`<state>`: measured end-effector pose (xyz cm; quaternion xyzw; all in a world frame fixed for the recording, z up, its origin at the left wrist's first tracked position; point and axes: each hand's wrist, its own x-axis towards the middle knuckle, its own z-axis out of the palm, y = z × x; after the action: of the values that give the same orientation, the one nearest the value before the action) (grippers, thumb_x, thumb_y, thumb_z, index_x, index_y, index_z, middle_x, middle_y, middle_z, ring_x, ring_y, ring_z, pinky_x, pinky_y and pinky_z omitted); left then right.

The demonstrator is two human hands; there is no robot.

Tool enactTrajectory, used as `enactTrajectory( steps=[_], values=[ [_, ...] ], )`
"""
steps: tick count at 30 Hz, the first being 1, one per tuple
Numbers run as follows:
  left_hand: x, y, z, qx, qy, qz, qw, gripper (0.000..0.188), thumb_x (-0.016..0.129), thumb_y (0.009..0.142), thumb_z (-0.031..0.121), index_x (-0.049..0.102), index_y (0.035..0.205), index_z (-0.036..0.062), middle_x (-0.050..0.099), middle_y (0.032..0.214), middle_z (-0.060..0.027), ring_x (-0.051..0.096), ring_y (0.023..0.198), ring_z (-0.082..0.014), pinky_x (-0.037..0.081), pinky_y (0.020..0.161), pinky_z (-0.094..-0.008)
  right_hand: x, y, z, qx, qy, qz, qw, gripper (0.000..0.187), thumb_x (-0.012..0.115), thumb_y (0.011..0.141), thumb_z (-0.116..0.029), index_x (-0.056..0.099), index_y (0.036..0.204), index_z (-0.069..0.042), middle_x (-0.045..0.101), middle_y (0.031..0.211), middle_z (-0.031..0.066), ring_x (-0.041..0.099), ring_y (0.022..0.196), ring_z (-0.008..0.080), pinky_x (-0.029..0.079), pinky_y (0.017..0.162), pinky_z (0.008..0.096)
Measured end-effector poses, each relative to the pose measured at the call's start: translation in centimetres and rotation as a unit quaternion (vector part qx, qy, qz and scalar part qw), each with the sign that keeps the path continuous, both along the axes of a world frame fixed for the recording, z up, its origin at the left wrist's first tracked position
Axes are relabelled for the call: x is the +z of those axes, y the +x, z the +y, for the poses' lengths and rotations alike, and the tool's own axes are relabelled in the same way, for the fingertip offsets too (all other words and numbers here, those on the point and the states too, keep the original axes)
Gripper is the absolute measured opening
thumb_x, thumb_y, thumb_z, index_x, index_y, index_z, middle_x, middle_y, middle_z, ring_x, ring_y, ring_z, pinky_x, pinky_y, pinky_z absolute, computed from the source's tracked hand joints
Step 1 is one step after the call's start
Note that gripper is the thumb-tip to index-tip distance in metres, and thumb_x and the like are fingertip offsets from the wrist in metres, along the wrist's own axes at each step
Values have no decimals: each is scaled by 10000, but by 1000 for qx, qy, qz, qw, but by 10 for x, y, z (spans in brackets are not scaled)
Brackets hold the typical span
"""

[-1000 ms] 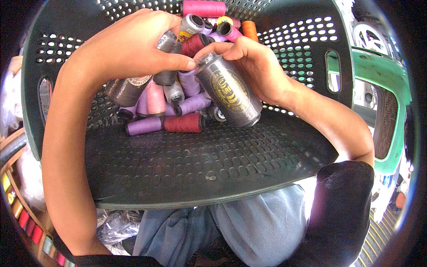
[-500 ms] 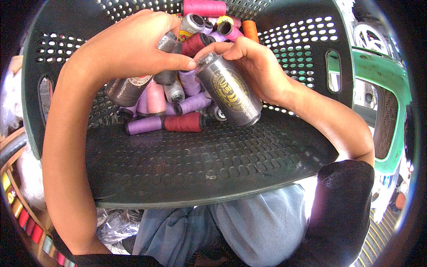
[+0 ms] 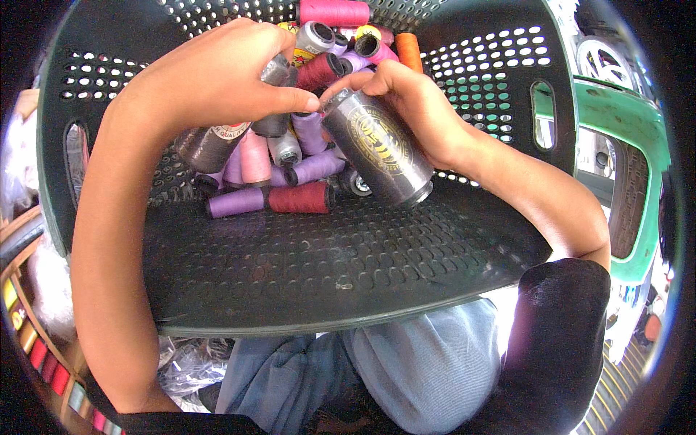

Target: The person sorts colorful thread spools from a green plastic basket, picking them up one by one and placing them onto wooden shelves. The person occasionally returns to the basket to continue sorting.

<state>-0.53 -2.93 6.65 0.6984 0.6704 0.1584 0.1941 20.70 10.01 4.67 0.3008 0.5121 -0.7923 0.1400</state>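
Note:
In my right hand (image 3: pixel 420 109) is a large dark grey thread spool (image 3: pixel 384 156) in clear plastic, with gold print on its side. It is tilted, its top toward the upper left. My left hand (image 3: pixel 203 76) curls over another dark thread spool (image 3: pixel 206 148), also in plastic; the palm covers its middle. The left thumb reaches out to the top end of the right-hand spool. Below that thumb a further dark spool (image 3: pixel 272 125) shows in part. Both hands are inside a black perforated plastic basket (image 3: pixel 348 279).
Under and beyond my hands lie several smaller thread spools: a pink one (image 3: pixel 255 159), a purple one (image 3: pixel 237 204), a dark red one (image 3: pixel 299 197), an orange one (image 3: pixel 409 52) and a magenta one (image 3: pixel 333 12). A green metal frame (image 3: pixel 638 109) stands right of the basket.
The spool in my right hand has turned a little, so its gold print sits differently, and it has shifted slightly down and right. My left hand stays nearly still.

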Motion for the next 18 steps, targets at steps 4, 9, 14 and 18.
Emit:
enactTrajectory(
  steps=[4, 9, 14, 18],
  values=[
    [-1, -1, -3, -4, 33, 54, 998, 437, 801, 825, 394, 643, 976, 15, 673, 940, -223, 655, 939, -399, 505, 836, -459, -6, 1, 2, 7, 31, -67, 997, 501, 444, 944, -377, 653, 1186, 8, 706, 1035, 142, 687, 873, 208, 561, 791, 344],
    [-7, -13, -6, 6, 49, 88, 995, 442, 806, 811, 355, 662, 1039, 5, 681, 962, -237, 662, 953, -413, 517, 861, -455, 11, -6, -5, 52, 71, -160, 983, 468, 588, 919, -387, 661, 1156, 10, 696, 989, 105, 682, 851, 178, 557, 755, 318],
    [3, -17, 2, 15, -16, 37, 999, 439, 803, 809, 330, 655, 1048, -9, 680, 944, -246, 668, 912, -421, 524, 822, -458, -14, 6, -4, 117, 194, -154, 962, 648, 757, 799, -404, 592, 1193, 84, 695, 995, 156, 685, 816, 222, 555, 684, 350],
    [9, -13, 0, 25, -34, 32, 999, 420, 799, 814, 320, 649, 1020, -15, 676, 918, -236, 665, 880, -411, 517, 790, -458, -9, 6, -4, 120, 296, -166, 933, 660, 842, 757, -386, 549, 1157, 49, 663, 974, 130, 659, 878, 216, 539, 766, 335]
  ],
)
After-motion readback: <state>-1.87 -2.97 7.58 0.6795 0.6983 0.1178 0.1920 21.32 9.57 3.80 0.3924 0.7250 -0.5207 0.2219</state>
